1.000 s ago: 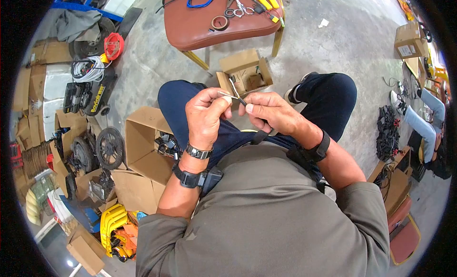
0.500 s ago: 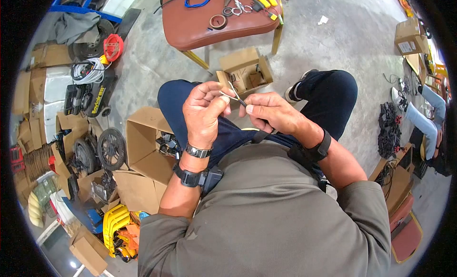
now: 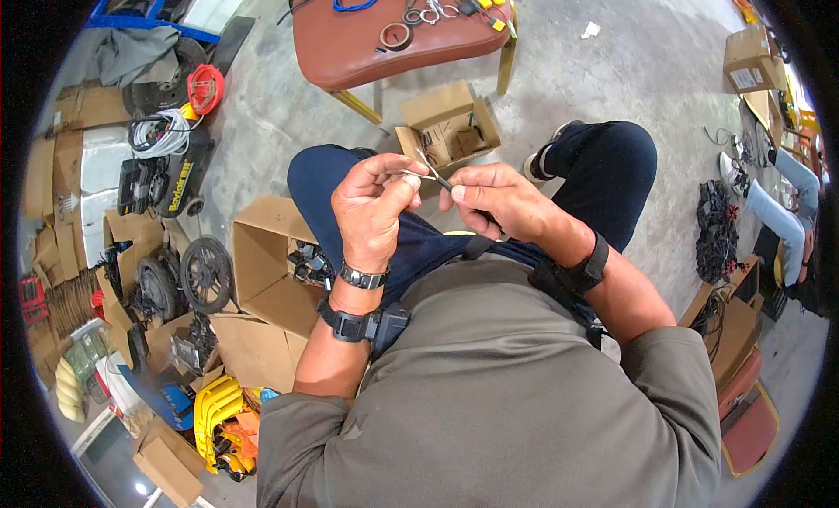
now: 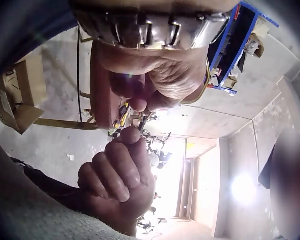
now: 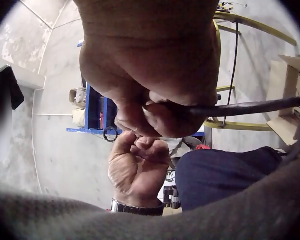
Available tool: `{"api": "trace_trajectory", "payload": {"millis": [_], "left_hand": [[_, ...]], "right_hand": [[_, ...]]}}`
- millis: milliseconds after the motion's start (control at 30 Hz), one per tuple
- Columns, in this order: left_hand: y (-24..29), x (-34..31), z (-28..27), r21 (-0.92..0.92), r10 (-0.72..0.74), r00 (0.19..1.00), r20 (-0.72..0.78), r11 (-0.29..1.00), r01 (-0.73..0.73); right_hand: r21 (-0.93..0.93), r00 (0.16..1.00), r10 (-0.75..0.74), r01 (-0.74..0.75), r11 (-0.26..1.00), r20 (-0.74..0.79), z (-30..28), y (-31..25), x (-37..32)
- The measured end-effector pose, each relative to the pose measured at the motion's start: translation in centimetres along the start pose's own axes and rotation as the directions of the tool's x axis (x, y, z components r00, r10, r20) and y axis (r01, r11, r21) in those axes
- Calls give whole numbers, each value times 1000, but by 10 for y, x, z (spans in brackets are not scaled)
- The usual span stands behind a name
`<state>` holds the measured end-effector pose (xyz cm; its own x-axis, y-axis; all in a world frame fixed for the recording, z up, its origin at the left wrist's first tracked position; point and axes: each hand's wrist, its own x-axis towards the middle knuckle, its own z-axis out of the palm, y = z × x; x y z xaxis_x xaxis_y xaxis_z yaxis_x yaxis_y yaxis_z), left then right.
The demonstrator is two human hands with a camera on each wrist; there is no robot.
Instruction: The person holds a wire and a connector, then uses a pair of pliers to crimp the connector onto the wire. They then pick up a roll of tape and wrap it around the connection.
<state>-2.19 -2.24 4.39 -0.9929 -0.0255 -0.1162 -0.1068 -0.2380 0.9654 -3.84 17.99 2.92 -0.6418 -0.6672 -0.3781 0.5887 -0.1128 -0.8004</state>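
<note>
Black cable [image 5: 255,107], gripped by right hand [image 3: 498,200], well clear of padded brown seat [image 3: 345,54], forks; left hand [image 3: 371,213] pinches one pale wire [image 3: 426,176].

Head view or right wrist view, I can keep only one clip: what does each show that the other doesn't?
Only the head view: the pale thin wires at the left hand, the white scrap on the floor, and another person's pale-blue trouser legs.

Only the right wrist view: a pale wall and a long stretch of dark cable running from the right hand.

Both: the two hands, the dark-blue trousers, the open box and the chair's yellow legs.
</note>
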Motion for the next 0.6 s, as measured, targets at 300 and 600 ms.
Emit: {"api": "trace_trajectory", "payload": {"millis": [300, 600], "left_hand": [[-1, 0, -1, -3, 15, 1000, -9, 1000, -16], [0, -2, 2, 2, -5, 999, -50, 1000, 6]], "right_hand": [[-41, 1000, 9, -10, 999, -19, 1, 1, 1], [-101, 999, 48, -50, 994, -18, 2, -4, -1]]}}
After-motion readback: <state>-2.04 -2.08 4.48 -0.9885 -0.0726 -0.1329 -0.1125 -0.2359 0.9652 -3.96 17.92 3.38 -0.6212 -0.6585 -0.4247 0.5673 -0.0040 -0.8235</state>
